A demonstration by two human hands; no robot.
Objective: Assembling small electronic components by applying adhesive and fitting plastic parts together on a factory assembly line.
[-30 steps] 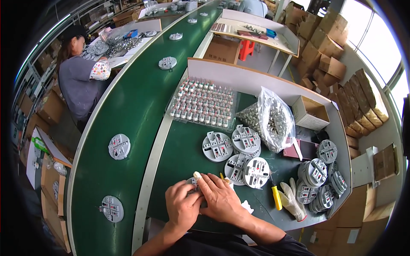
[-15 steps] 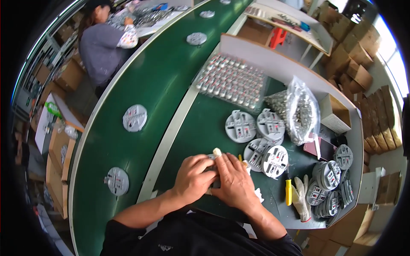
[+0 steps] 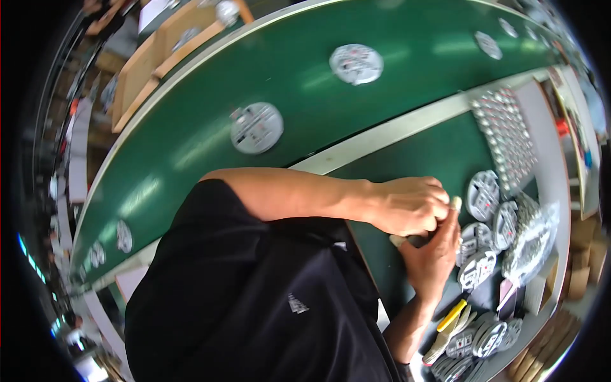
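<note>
Here, your two bare hands meet on the bench side of the long, pale, smooth rail [image 3: 382, 137], above the flat green bench top [image 3: 407, 159]. Your left hand [image 3: 410, 205], nearer the rail, has its fingers bent inward against the fingers of the other; you cannot tell from this view whether they pinch anything. Your right hand [image 3: 434, 258], farther from the rail, curves with its thumb set apart from its fingers, and pale soft covers [image 3: 456, 204] cap the thumb and one fingertip. The gap between them is dark, and any piece in it is too hidden to tell. Just beyond your fingers, on the bench side of the rail, lie round grey discs [image 3: 484, 195], their faces broken by raised ridges and dark slots. The clear tray [image 3: 506, 137] of small white and red parts lies near the rail; well away from it slumps a wrinkled, glossy plastic bag [image 3: 531, 245]. Farther still from the rail, you have a screwdriver with a yellow handle [image 3: 452, 315], a knitted cream glove [image 3: 449, 334] and stacked discs [image 3: 490, 337]. Across the rail, flat ridged discs [image 3: 257, 128] dot the sleek green belt [image 3: 305, 105].
</note>
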